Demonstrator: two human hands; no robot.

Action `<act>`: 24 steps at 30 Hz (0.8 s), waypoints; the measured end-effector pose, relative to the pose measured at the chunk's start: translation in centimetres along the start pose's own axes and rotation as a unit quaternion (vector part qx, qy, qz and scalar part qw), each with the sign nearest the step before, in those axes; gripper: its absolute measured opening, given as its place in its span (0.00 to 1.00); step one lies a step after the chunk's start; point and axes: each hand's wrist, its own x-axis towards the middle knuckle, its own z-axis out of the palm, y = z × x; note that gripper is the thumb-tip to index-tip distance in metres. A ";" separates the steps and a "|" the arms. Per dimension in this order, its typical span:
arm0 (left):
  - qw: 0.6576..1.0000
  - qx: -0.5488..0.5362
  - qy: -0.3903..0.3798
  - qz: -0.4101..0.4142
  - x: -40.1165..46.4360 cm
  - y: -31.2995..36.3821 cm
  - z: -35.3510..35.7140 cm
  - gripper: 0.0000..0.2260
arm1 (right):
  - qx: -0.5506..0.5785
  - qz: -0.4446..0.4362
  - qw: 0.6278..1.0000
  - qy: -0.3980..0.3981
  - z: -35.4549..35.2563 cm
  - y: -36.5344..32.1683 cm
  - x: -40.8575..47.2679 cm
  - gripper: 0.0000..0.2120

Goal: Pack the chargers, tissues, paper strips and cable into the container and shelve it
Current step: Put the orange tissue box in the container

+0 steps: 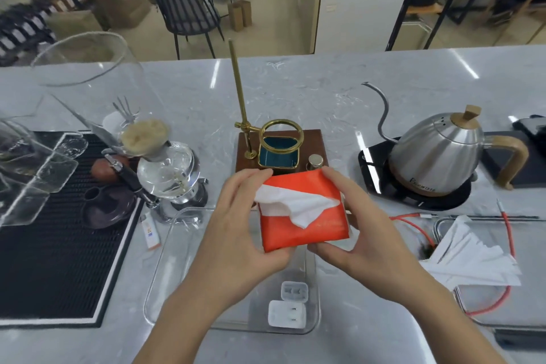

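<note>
An orange tissue pack (307, 227) with a white tissue sticking out of its top is held above a clear plastic container (165, 260). My left hand (239, 230) grips the pack's left side and my right hand (351, 233) grips its right side. Two white chargers (288, 306) lie in the container near its front right corner. White folded paper strips (469, 257) lie to the right on a second clear tray (461, 301), with a red cable (509, 233) looping around them.
A steel gooseneck kettle (437, 154) stands on a black base at the right. Behind the pack is a wooden stand with a brass ring (280, 136). A glass siphon brewer (165, 168) and a black mat (59, 245) fill the left. A lighter (150, 230) lies beside the container.
</note>
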 end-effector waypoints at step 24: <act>0.837 -0.531 -0.056 -0.116 -3.9 -5.0 -2.2 0.29 | 0.147 0.105 0.982 0.058 5.7 -2.5 -2.5 0.43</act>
